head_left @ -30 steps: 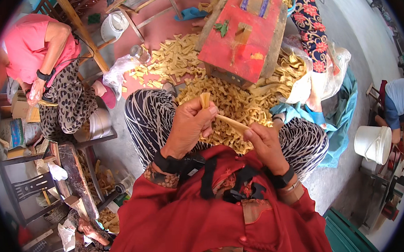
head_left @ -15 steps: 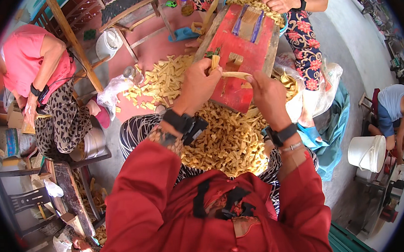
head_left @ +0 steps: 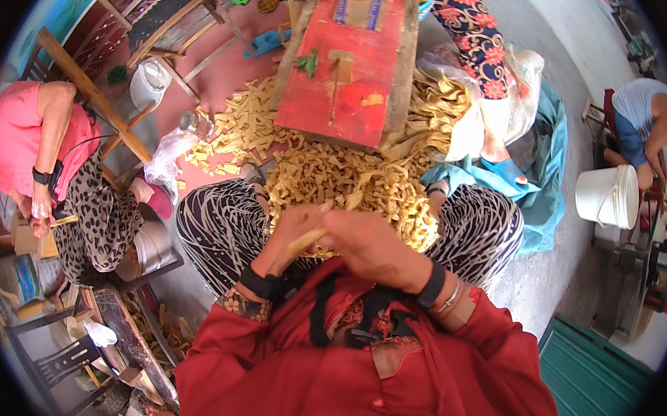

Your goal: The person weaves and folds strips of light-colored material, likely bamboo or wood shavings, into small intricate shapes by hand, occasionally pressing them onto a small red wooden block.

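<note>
- Left hand [head_left: 292,228] is grasping a yellowish strip [head_left: 306,243]; right hand [head_left: 375,247] is blurring, its grip impossible to tell.
- Strip is looking light, pliant, tearable; ends are probably suiting pinching.

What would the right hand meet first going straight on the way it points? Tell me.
The right hand would probably meet the left hand or the pale strip seen over it; blur and overlap hide which is nearer.

I view one narrow, pale-yellow strip [head_left: 306,243], slightly blurred and partly hidden, slanting up rightward between the left hand [head_left: 291,232] and right hand [head_left: 373,245].
</note>
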### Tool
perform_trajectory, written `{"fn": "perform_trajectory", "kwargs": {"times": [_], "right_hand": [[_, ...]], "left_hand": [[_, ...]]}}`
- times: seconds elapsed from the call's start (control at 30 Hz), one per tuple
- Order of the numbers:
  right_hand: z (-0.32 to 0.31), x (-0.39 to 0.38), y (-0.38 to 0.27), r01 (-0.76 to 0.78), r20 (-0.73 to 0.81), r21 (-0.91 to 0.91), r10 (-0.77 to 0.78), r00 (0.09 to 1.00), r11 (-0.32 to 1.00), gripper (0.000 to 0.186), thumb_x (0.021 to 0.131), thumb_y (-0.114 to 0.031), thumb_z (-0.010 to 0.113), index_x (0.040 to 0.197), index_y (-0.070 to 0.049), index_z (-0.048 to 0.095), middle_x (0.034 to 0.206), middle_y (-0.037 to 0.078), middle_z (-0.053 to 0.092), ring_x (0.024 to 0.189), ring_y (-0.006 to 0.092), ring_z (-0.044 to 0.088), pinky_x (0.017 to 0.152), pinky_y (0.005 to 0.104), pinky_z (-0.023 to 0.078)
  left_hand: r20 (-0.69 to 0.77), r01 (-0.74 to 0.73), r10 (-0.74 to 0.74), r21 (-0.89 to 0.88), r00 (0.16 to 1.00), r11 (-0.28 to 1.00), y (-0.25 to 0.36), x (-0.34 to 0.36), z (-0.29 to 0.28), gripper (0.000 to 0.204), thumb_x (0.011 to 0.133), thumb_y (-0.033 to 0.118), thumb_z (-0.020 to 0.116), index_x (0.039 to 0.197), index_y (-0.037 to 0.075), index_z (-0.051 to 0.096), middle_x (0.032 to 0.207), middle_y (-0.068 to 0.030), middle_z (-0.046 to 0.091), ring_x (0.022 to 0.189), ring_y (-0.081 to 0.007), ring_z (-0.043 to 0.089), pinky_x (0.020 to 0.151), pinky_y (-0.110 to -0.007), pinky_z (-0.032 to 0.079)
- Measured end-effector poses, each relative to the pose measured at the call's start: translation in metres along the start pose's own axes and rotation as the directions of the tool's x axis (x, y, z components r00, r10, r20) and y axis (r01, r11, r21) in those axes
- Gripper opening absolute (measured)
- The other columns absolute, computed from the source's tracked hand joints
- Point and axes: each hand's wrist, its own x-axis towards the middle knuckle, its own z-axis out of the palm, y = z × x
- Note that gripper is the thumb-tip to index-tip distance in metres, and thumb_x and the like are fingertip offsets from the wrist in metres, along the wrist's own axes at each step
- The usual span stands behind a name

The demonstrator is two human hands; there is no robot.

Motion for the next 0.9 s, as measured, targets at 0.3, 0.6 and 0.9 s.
{"fn": "perform_trajectory", "kwargs": {"times": [0.3,0.6,0.9], "right_hand": [[0.017,-0.030,-0.026,-0.014,0.310,0.269,-0.073,0.948,0.963,0.024,0.097,-0.026,0.044,0.091,-0.004,0.052,0.078,0.010,0.055,0.072,0.0258,0.055,0.068,0.0332,0.045],[0.026,-0.018,-0.026,-0.019,-0.430,0.218,0.113,0.896,0.976,0.018,0.094,-0.015,0.047,0.082,-0.001,0.050,0.075,0.010,0.049,0.071,0.0226,0.048,0.064,0.0319,0.038],[0.023,-0.015,-0.024,-0.159,-0.179,0.288,0.216,0.960,0.944,0.034,0.095,-0.029,0.043,0.079,-0.001,0.052,0.063,0.013,0.049,0.056,0.0252,0.050,0.054,0.0373,0.039]], "left_hand": [[0.187,0.247,-0.161,-0.736,0.969,0.631,0.035,-0.016,0.014,0.031,0.095,0.029,0.052,0.110,0.001,0.052,0.075,-0.0012,0.056,0.058,-0.0085,0.051,0.053,-0.021,0.044],[-0.120,-0.110,0.075,-0.315,0.990,0.943,0.064,-0.070,0.025,0.010,0.090,0.009,0.056,0.089,0.000,0.059,0.070,0.0012,0.055,0.057,-0.0025,0.044,0.049,-0.015,0.034],[-0.122,-0.492,0.804,0.734,0.582,0.467,0.062,-0.083,0.035,0.009,0.083,0.002,0.059,0.091,0.003,0.055,0.082,-0.0104,0.056,0.075,-0.0252,0.058,0.067,-0.031,0.047]]}}
